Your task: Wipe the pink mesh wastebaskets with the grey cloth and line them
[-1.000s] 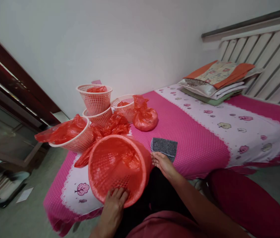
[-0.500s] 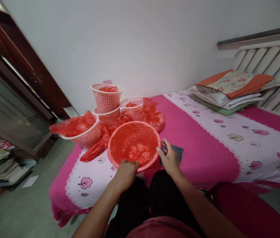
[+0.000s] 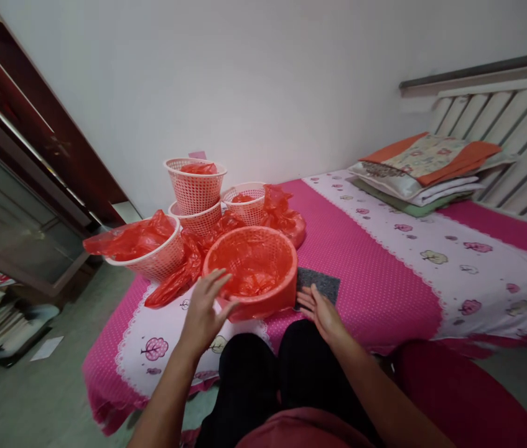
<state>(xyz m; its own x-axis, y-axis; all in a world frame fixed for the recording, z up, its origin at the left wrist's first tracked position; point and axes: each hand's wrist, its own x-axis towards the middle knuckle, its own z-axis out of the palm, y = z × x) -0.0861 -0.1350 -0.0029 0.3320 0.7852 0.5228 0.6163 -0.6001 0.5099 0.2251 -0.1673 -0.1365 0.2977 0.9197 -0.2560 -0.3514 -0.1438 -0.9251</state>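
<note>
Directly before me on the bed stands a basket lined with a red plastic bag (image 3: pixel 256 283), the bag folded down over its rim and outer wall. My left hand (image 3: pixel 207 305) is at the basket's near left side with its fingers spread; whether the fingertips touch the bag I cannot tell. On the near right, my right hand (image 3: pixel 321 311) is open with the fingers stretched toward the basket wall, over a dark grey cloth (image 3: pixel 326 286). Neither hand holds anything.
Behind stand a basket with a loose red bag (image 3: pixel 165 255), two stacked pink baskets (image 3: pixel 195 190) and another basket (image 3: pixel 249 208) beside crumpled red bags (image 3: pixel 286 218). Folded bedding (image 3: pixel 422 174) lies at the far right near a radiator (image 3: pixel 501 140). A dark red round seat (image 3: pixel 454 398) is at lower right.
Both hands have let go of the basket's rim and opened; my left hand moved left. The basket now sits more level, its bag-covered outer wall showing.
</note>
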